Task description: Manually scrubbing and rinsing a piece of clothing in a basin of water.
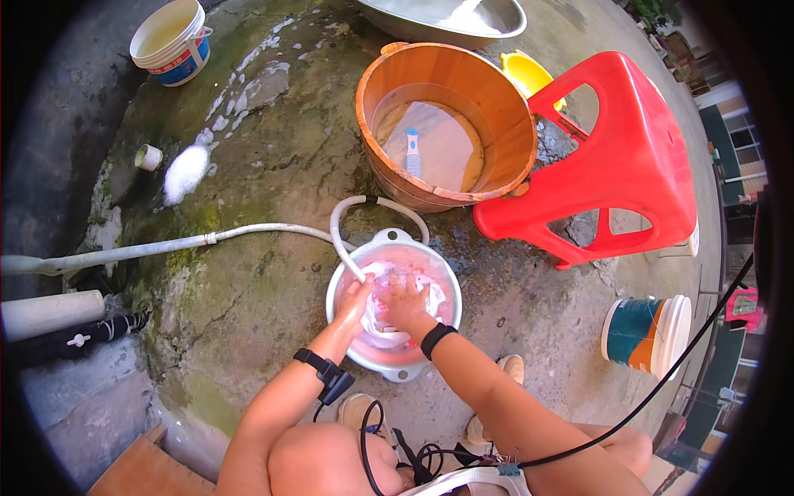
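Observation:
A white plastic basin (pixel 457 301) with two holed tabs stands on the ground before me. It holds reddish water and a wet white cloth (pixel 388 339). My left hand (pixel 353 305) grips the end of a pale hose (pixel 345 255) over the basin's left side. Inside the basin, my right hand (pixel 404 305) rests on the cloth with its fingers spread. Its fingertips are blurred by the water, and I see nothing grasped in it.
Beyond the basin stands a wooden tub (pixel 446 197) with water and a handled brush or file (pixel 412 152). A tipped red plastic stool (pixel 645 155) leans beside it. Paint buckets (pixel 645 332) (pixel 177 62), a yellow scoop (pixel 527 71), a metal basin (pixel 409 28) and foam (pixel 186 168) surround it.

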`<state>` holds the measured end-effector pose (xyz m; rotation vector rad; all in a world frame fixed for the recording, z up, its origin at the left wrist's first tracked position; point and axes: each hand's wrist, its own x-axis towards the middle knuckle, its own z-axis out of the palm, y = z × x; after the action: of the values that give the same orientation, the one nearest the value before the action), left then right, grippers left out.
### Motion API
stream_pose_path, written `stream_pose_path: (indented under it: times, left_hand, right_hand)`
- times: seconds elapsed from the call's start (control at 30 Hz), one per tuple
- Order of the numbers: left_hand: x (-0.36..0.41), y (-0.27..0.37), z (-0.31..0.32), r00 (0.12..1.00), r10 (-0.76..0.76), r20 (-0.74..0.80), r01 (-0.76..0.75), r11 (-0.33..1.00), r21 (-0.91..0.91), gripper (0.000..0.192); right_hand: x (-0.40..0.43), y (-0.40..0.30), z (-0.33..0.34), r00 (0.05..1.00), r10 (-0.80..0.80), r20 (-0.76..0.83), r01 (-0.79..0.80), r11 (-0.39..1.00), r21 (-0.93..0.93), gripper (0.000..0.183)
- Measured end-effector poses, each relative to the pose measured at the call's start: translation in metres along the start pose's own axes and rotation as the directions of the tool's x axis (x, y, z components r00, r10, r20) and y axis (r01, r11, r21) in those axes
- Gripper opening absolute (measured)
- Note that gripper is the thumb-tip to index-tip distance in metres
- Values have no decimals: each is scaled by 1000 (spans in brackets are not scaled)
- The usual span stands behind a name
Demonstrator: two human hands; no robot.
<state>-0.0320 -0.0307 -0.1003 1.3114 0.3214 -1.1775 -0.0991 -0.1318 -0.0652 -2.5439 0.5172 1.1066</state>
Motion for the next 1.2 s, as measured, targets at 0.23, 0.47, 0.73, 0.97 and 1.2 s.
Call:
stream_pose_path:
  times: [0.23, 0.47, 0.73, 0.97, 1.2]
  left_hand:
    - [-4, 2, -4, 999, -17, 31, 17, 1000, -1, 34]
    - [-20, 26, 8, 974, -33, 225, 93, 959, -266, 37]
    - [-47, 41, 39, 951, -70, 302, 193, 897, -399, 22]
    - [-21, 19, 22, 999, -49, -6, 48, 989, -141, 26]
    - [-5, 14, -6, 999, 38, -4, -38, 994, -105, 29]
  right_hand:
    - [15, 21, 8, 955, 198, -221, -112, 930, 350, 27]
    - [-92, -57, -21, 751, -113, -651, 466, 789, 401, 22]
    - [-56, -48, -17, 467, 89, -880, 380, 878, 291, 20]
    - [-40, 15, -5, 761, 396, -513, -102, 855, 509, 15]
    - [-44, -2, -7, 886, -237, -399, 202, 971, -128, 55]
